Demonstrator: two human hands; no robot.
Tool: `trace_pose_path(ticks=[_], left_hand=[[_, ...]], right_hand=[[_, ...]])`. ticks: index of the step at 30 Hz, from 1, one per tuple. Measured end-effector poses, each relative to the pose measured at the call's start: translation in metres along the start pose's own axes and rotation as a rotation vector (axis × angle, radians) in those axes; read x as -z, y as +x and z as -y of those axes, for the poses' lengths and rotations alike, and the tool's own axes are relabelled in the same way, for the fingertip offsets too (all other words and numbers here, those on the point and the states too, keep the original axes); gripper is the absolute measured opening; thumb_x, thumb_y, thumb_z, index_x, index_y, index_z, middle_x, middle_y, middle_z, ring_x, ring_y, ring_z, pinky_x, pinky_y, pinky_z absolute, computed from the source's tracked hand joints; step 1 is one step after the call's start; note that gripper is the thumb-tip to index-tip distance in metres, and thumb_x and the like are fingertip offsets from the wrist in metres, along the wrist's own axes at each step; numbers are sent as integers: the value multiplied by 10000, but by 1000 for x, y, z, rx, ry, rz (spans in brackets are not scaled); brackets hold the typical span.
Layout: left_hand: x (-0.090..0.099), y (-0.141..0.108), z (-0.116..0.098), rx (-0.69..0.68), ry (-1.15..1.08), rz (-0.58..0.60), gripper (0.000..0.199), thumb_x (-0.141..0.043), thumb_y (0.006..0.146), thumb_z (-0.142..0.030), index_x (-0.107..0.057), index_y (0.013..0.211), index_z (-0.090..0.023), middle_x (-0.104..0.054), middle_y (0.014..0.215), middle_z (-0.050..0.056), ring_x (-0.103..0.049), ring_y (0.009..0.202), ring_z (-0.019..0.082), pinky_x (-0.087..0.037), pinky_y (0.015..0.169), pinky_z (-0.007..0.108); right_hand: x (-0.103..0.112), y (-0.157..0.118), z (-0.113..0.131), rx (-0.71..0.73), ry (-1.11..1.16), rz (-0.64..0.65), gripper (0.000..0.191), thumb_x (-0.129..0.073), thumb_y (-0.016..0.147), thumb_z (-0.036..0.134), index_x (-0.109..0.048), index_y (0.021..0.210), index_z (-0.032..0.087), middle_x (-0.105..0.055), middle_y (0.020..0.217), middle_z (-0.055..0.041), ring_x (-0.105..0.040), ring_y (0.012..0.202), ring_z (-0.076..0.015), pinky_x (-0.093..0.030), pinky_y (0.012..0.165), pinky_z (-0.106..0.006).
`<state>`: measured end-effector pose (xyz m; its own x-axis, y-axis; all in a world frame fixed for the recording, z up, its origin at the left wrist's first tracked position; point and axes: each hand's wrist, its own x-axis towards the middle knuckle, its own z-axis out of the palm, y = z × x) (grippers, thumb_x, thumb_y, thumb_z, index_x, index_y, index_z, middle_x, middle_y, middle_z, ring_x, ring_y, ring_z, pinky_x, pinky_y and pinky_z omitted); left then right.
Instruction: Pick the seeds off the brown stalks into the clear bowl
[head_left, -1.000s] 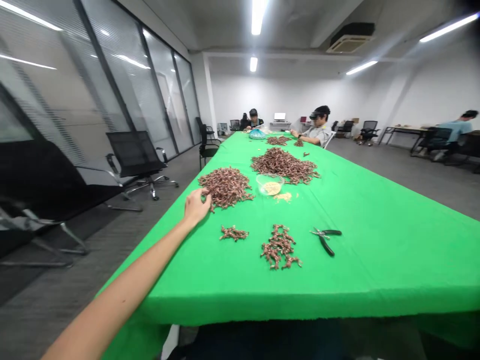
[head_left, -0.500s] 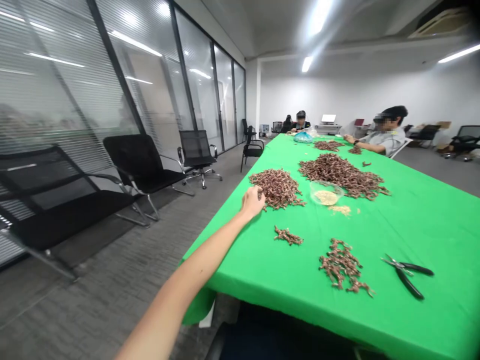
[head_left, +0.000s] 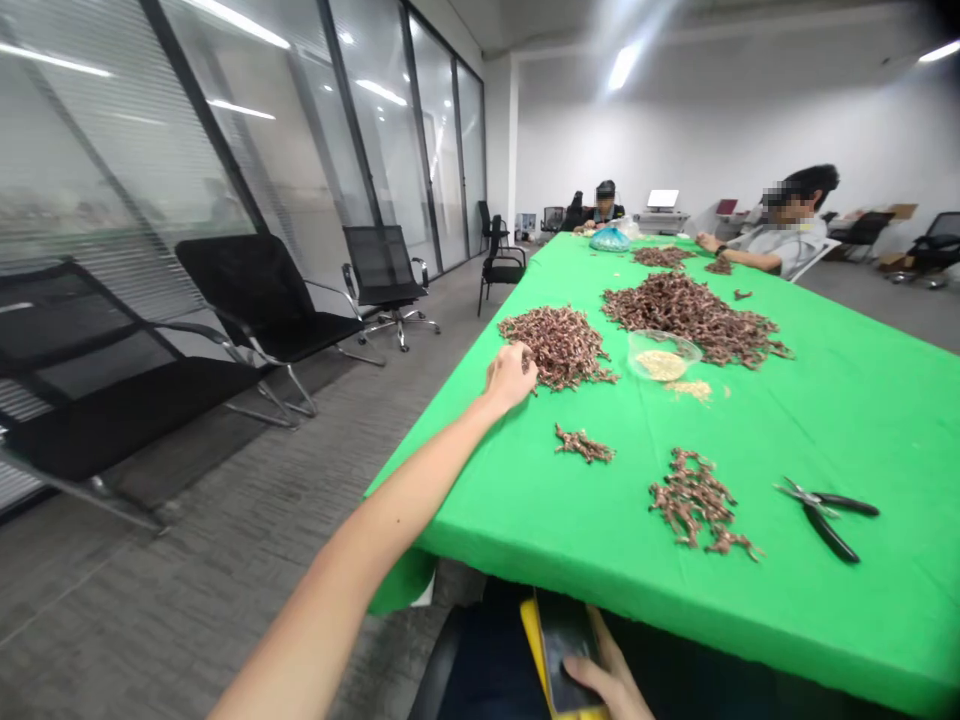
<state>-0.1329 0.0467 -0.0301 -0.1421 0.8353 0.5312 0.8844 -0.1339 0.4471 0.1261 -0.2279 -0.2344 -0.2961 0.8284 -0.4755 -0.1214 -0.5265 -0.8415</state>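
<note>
Two hands: left hand (head_left: pixel 511 378) fingers curled at brown pile (head_left: pixel 559 345); right hand (head_left: pixel 607 675) fingers around yellow-cased phone (head_left: pixel 562 640) (bottom cut off).

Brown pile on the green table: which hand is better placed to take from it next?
Left, probably: the left hand rests at the edge of the brown pile, while the right hand is below the table edge, holding a phone.

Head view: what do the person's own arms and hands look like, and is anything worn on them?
The left hand and forearm are bare, with no sleeve, glove or watch showing. The right hand shows at the lower edge, also gloveless; its arm is out of view.
</note>
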Motion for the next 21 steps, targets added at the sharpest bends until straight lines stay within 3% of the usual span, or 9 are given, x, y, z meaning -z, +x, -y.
trace_pose_path(ticks=[3,9,13,17,21], left_hand=[[-1,2,-3,-28,9,10,188,-547,871,-247,-610,1045,-217,-660,1073,92,-620,1020,228,-479,933,360],[-1,3,-5,-42,21,33,185,-550,873,-265,-602,1045,-224,-650,1090,96,-610,1000,236,-479,913,377],[-3,2,-7,-50,13,51,182,-543,881,-266,-597,1050,-226,-647,1090,96,-598,1019,236,-463,936,383],[-5,2,-9,-32,8,81,187,-547,878,-276,-593,1053,-227,-631,1078,100,-587,1013,240,-455,935,390],[-9,2,-7,-21,-58,90,201,-553,877,-276,-590,1069,-229,-618,1096,107,-568,1039,246,-428,972,410]], right_hand=[[-19,5,-1,-61,162,-12,852,-773,628,404,-458,1403,245,-591,1352,-91,-484,1323,-330,-413,1073,-437],[-38,0,10,6,154,86,864,-783,611,346,-448,1398,221,-601,1334,-105,-570,1210,-321,-445,1012,-415],[-26,2,23,-32,85,187,782,-772,640,331,-490,1356,194,-653,1245,-111,-596,1156,-319,-467,966,-418],[-7,7,37,-108,-68,273,672,-762,668,325,-554,1291,185,-632,1293,-101,-596,1152,-300,-465,969,-396],[3,11,45,-96,-169,384,706,-772,672,305,-537,1330,201,-613,1331,-84,-585,1171,-293,-455,986,-403]])
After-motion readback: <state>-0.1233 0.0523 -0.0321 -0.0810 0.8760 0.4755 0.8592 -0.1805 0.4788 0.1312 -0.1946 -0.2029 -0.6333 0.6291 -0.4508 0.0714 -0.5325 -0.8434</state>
